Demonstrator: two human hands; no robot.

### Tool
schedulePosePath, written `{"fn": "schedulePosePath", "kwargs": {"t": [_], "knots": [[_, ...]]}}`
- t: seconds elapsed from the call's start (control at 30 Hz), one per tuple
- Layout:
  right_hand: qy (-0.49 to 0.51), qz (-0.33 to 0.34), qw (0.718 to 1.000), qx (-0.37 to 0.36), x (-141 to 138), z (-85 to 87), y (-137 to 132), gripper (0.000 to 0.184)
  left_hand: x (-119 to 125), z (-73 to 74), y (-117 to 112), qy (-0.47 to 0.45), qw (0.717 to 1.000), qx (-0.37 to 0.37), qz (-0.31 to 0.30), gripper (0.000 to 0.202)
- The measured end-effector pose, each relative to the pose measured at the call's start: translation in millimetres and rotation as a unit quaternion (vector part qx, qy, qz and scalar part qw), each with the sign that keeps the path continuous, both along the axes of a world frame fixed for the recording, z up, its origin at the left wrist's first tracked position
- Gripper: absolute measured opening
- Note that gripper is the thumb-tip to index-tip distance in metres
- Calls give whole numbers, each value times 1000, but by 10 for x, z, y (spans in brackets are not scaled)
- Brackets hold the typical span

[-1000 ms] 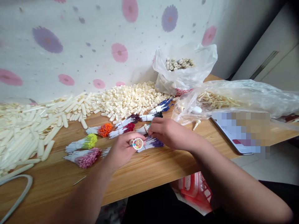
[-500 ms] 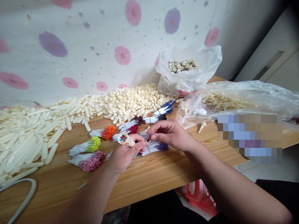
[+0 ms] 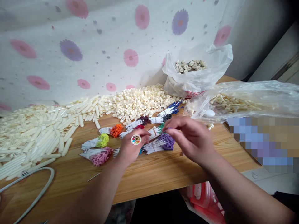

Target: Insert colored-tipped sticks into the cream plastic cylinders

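Far left, pale tubes (image 3: 58, 132) heap up on the counter (image 3: 163, 177); next, pink-tipped sticks (image 3: 99, 156) lie bundled. Now the left hand (image 3: 131, 151), fingers wrapped around a cream barrel (image 3: 135, 139), coloured tips showing in its round end! Purple-tipped sticks (image 3: 161, 143) lie between the hands, and the right hand (image 3: 195, 138) pinches a tiny purple piece (image 3: 169, 128) between thumb and fingers.
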State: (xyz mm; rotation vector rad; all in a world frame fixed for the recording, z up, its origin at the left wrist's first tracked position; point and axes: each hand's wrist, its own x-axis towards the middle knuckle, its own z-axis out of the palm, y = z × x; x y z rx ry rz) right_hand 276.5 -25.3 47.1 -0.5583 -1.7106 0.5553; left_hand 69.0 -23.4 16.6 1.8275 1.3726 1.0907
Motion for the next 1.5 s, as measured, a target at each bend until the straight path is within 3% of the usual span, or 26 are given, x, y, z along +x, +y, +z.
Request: {"fn": "schedulePosePath", "kwargs": {"t": [0.07,0.2,0.33,0.47,0.57,0.9,1.07,1.17,1.33,1.5], "knots": [[30,-31,998,49,59,128,-129,9,-5,-2,9,17,998,60,18,14],[-16,-7,994,105,70,322,-323,7,-17,8,-2,61,990,128,-11,11],[-72,-17,985,157,60,392,-414,7,-23,27,-14,68,987,144,-34,14],[-86,-63,983,150,141,454,-489,9,-26,39,-21,71,988,136,-28,14],[-105,-56,981,151,155,492,-498,12,-25,32,-27,69,989,126,-29,15],[-44,-24,981,188,-178,185,-304,8,-8,42,-34,65,986,144,-56,18],[-18,-46,990,131,-241,103,-238,6,-67,-35,2,85,982,167,-17,2],[-50,-49,993,90,-237,57,-187,6,-97,-34,5,112,979,168,-25,17],[-110,-91,985,101,-208,-30,-120,9,-114,12,-14,112,979,151,-82,53],[-117,-114,982,99,-188,-70,-103,5,-110,4,-39,124,975,168,-71,49]]}}
